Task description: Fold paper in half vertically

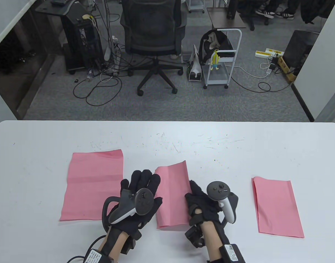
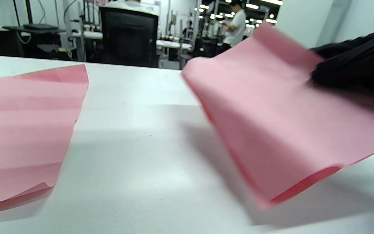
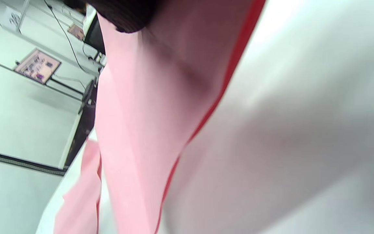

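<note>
A folded pink paper point(image 1: 172, 193) lies on the white table point(image 1: 167, 137) between my hands. My left hand point(image 1: 144, 180) is open with its fingers spread, over the paper's left edge. My right hand point(image 1: 194, 191) holds the paper's right edge, which is raised off the table in the left wrist view point(image 2: 271, 123); the black glove of the right hand point(image 2: 352, 61) lies on it there. In the right wrist view a gloved fingertip point(image 3: 125, 13) sits on the pink paper point(image 3: 141, 113). My left hand's fingers do not show in the left wrist view.
An unfolded pink sheet point(image 1: 92, 186) lies flat to the left, also seen in the left wrist view point(image 2: 21, 130). Another folded pink paper point(image 1: 277, 206) lies to the right. An office chair point(image 1: 153, 35) and a cart point(image 1: 219, 60) stand beyond the table's far edge.
</note>
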Demonstrator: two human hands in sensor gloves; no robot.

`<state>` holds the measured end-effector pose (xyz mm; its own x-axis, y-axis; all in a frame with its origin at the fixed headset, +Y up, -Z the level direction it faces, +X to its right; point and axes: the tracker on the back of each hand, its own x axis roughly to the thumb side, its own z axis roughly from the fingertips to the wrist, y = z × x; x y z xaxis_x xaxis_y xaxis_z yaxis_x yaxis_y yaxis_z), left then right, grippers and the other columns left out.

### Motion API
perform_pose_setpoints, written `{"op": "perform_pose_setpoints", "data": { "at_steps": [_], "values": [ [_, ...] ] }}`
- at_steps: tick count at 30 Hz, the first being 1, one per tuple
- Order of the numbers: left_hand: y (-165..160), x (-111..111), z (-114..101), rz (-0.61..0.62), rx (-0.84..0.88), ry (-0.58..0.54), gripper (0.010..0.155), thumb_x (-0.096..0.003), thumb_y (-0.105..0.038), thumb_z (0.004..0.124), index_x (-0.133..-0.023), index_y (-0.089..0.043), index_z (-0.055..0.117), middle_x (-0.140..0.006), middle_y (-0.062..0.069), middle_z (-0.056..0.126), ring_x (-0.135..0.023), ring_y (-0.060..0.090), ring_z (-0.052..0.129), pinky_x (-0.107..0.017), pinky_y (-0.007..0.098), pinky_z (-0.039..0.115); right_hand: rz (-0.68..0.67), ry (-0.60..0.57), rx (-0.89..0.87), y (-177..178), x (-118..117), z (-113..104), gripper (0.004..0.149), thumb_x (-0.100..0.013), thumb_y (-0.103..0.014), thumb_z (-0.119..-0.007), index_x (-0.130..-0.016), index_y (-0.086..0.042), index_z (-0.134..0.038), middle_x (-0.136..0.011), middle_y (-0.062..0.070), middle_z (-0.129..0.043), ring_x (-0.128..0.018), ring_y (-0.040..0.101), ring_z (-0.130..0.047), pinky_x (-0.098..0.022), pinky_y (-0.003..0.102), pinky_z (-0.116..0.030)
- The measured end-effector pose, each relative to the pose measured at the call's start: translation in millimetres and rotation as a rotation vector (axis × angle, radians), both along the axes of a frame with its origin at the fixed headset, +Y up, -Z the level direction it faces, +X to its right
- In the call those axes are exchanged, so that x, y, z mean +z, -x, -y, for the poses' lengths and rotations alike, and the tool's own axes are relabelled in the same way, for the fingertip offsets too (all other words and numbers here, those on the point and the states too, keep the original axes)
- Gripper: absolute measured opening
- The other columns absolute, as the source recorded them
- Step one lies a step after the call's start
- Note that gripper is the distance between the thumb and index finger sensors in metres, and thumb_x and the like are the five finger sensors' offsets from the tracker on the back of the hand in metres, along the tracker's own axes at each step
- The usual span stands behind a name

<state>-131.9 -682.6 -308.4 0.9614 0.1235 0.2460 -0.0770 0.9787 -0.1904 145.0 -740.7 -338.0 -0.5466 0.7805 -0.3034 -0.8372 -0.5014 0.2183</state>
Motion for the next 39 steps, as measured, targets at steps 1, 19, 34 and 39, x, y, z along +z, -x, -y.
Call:
{"op": "perform_pose_setpoints", "data": {
  "at_steps": [1, 19, 34, 39],
  "values": [
    [0.5, 0.1, -0.5, -0.001, 0.002, 0.0, 0.078, -0.0529, -0.067, 0.04, -0.116, -0.041, 0.004, -0.127, -0.005, 0.0, -0.119, 0.031, 0.004, -0.086, 0.065, 0.021, 0.025, -0.02, 0.006, -17.3, 1.4, -11.5, 0.055, -0.049, -0.03, -0.078, -0.1, -0.028, -0.058, -0.085, -0.005, -0.089, -0.054, 0.009, -0.102, -0.042, 0.033, -0.086],
    [6.9, -2.1, -0.7, -0.035, -0.012, -0.014, 0.078, -0.0529, -0.067, 0.04, -0.116, -0.04, 0.004, -0.127, -0.005, 0.0, -0.119, 0.031, 0.004, -0.086, 0.065, 0.022, 0.424, 0.039, 0.202, -239.0, 52.8, -54.1, 0.054, -0.05, -0.029, -0.078, -0.1, -0.029, -0.06, -0.086, -0.004, -0.088, -0.059, 0.013, -0.099, -0.049, 0.039, -0.083],
    [10.1, -6.0, 2.0, -0.065, -0.048, 0.001, 0.078, -0.0528, -0.067, 0.041, -0.116, -0.04, 0.004, -0.127, -0.004, 0.001, -0.119, 0.031, 0.004, -0.086, 0.065, 0.022, 0.518, 0.245, 0.214, -285.6, 44.2, 16.8, 0.06, -0.05, -0.035, -0.078, -0.104, -0.027, -0.053, -0.092, -0.003, -0.083, -0.067, 0.016, -0.096, -0.054, 0.041, -0.079],
    [11.4, -6.9, 2.3, -0.068, -0.045, 0.005, 0.078, -0.0528, -0.068, 0.04, -0.116, -0.04, 0.004, -0.127, -0.004, 0.0, -0.119, 0.031, 0.004, -0.086, 0.065, 0.022, 0.553, 0.28, 0.299, -284.9, 43.8, 17.7, 0.065, -0.049, -0.04, -0.077, -0.106, -0.028, -0.046, -0.098, -0.002, -0.076, -0.075, 0.019, -0.091, -0.059, 0.043, -0.076]
  ]
}}
